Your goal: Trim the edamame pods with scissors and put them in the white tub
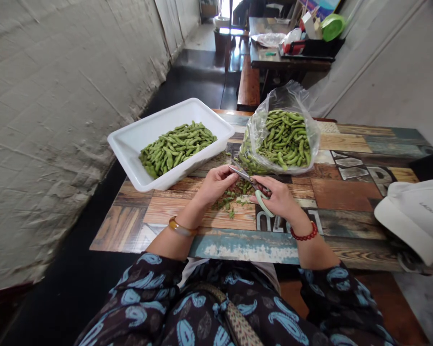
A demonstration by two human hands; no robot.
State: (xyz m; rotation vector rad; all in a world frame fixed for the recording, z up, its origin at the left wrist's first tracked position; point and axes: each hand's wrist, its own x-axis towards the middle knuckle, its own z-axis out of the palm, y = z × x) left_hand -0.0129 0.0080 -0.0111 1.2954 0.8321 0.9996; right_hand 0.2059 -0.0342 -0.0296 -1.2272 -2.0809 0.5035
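Green-handled scissors [262,203] are in my right hand [278,196], with the blades pointing left toward my left hand. My left hand [218,185] has its fingers pinched together at the blade tips; whatever they hold is too small to make out. A white plastic tub [133,168] at the left holds a heap of green pods [176,146]. To the right of it, a clear plastic bag [250,132] stands open, filled with more green pods [286,137]. Small green trimmings [231,202] lie scattered on the table below my hands.
The patterned wooden table [346,192] runs to the right, where a white cap [414,216] lies near the edge. A rough pale wall [57,96] is at the left. Behind stand a wooden bench [248,84] and another table [261,53] with a black tray and a green basket.
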